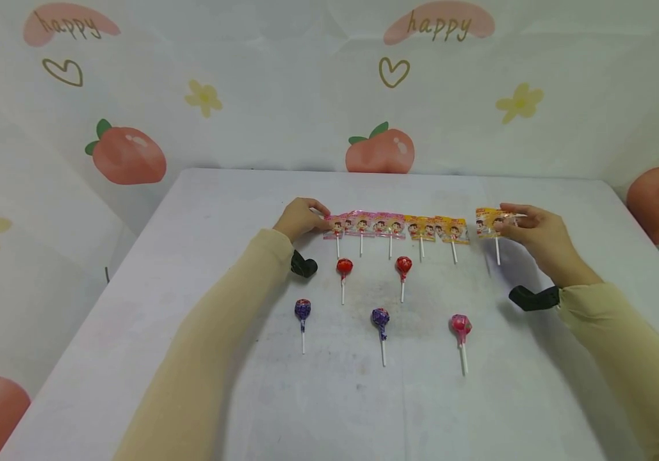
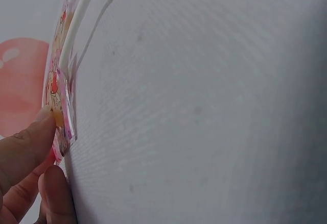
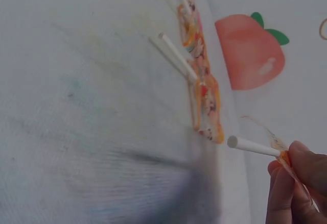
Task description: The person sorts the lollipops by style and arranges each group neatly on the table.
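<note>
1. Behind all, a fruit-printed cloth (image 1: 289, 64); cut off by the frame at the top and both sides.
2. In front, a white bench (image 1: 352, 416); bears every lollipop, runs out of view at the near side.
3. Left sleeve (image 1: 208, 346) and right sleeve (image 1: 623, 346), both pale, both cut off by the frame.
4. Along the far part of the bench, a row of five wrapped lollipops (image 1: 389, 224), pink to the left, orange to the right (joined or merely overlapping, cannot tell); sticks toward the person, probably to keep the printed faces upright to view.
5. Right grip (image 1: 545, 237): pinched on an orange-wrapped lollipop (image 1: 489, 223), apart from the row's right end and seemingly off the bench; held by the wrapper, likely to leave the stick free. Partly hidden at the fingertips.
6. Left grip (image 1: 300, 218): thumb and fingers closed on the end pink-wrapped lollipop (image 1: 336, 225), likely to steady the row from that side. Cut off in the left wrist view, with fingertips hidden behind the wrapper.
7. Nearer the person, spaced apart and untouched: two red lollipops (image 1: 344, 266), two purple lollipops (image 1: 380, 317), one unheld pink lollipop (image 1: 460, 324).
8. Smallest, the wrapper print (image 1: 362, 224): too fine to read.
</note>
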### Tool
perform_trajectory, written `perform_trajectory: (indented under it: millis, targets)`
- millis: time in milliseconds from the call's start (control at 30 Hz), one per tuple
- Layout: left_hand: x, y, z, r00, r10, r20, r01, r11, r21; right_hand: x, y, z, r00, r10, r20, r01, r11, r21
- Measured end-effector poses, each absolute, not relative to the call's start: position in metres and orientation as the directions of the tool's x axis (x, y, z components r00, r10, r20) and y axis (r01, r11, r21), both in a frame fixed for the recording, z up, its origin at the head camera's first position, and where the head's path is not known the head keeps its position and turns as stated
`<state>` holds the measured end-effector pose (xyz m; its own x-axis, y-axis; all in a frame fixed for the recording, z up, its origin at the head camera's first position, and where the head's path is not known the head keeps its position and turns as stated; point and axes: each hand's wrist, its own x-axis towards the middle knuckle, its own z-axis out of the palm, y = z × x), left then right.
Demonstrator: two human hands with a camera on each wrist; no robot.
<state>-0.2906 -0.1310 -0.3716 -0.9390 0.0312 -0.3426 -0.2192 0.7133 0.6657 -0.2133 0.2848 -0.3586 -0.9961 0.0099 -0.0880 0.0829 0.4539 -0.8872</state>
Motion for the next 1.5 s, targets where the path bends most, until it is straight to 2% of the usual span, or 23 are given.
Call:
perform_trajectory:
  millis: [533, 1167, 1500]
  targets:
    - [-0.290, -0.131, -0.369, -0.935, 0.034, -0.352, -0.222, 0.719, 0.659, -0.232, 0.282, -0.376, -0.984, 0.044, -0.174, 0.159, 0.663, -0.732]
    - [-0.289, -0.132, -0.371, -0.942, 0.045, -0.334, -0.207, 0.704, 0.679, -0.236, 0.280, -0.372, -0.963, -0.001, -0.268, 0.194, 0.687, -0.700]
    - [-0.289, -0.132, -0.370, -0.938, 0.035, -0.346, -0.224, 0.702, 0.676, -0.239, 0.281, -0.371, -0.963, -0.013, -0.270, 0.177, 0.725, -0.665]
